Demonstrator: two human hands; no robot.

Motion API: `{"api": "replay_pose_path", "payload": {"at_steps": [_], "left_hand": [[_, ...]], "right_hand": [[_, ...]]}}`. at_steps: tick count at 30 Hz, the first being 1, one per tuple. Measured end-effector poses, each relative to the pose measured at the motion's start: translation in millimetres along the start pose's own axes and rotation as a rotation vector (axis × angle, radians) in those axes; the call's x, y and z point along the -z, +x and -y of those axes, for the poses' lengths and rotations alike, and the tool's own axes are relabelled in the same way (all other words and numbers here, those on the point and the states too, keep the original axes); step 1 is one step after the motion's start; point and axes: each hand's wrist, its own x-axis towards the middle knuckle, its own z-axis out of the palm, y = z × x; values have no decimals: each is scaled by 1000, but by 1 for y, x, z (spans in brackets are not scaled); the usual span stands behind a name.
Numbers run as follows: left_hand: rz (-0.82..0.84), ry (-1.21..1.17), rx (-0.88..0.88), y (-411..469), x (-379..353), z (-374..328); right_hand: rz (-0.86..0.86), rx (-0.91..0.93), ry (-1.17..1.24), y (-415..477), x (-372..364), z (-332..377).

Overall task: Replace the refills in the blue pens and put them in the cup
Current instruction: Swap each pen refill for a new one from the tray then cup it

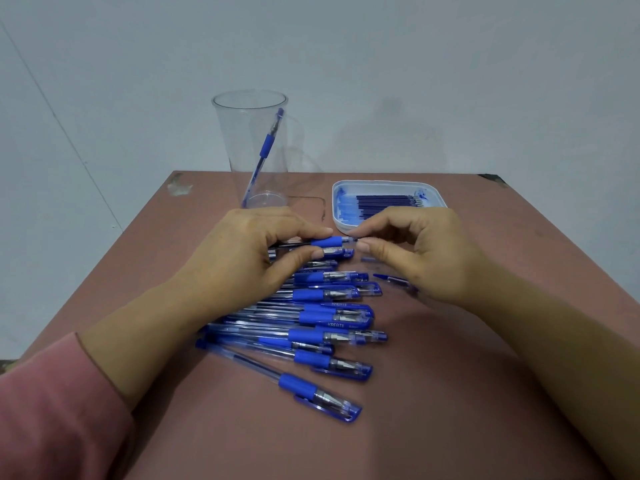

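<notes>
From the head view, the left hand (249,251) pinches a blue pen (327,242) by its rubber sleeve to steady it. The right hand (426,251) pinches the pen's tip end, probably to unscrew it. Refills (388,202) lie within reach in the tray (440,199), and the cup (235,140) behind holds one finished pen (266,147).

- One clear cup (250,133) is standing upright, holding one blue pen (266,147).
- One white tray (388,186) is lying right of the cup, carrying refills (388,204) too closely packed to count.
- Roughly a dozen pens (311,337) are lying overlapped in front of the cup.
</notes>
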Motion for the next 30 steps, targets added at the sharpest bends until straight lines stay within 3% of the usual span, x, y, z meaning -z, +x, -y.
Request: {"api": "replay_pose_path", "payload": {"at_steps": [2,5,10,16,21,24,27,30], "left_hand": [[-3,8,25,0,1,2],[-5,22,56,1,3,4],[9,12,71,0,2,3],[23,9,70,0,1,1],[27,8,67,0,0,2],[18,10,65,1,1,2],[14,4,59,1,1,1],[11,-12,51,0,0,-1]], "right_hand": [[-4,-45,23,1,6,-1],[14,-96,-143,2,21,-6],[278,-133,-456,3,28,-12],[435,-75,-554,8,18,-12],[390,-67,-523,9,20,-11],[234,-58,-470,7,27,-11],[46,-25,-311,2,28,-6],[23,-18,-143,0,16,-1]]}}
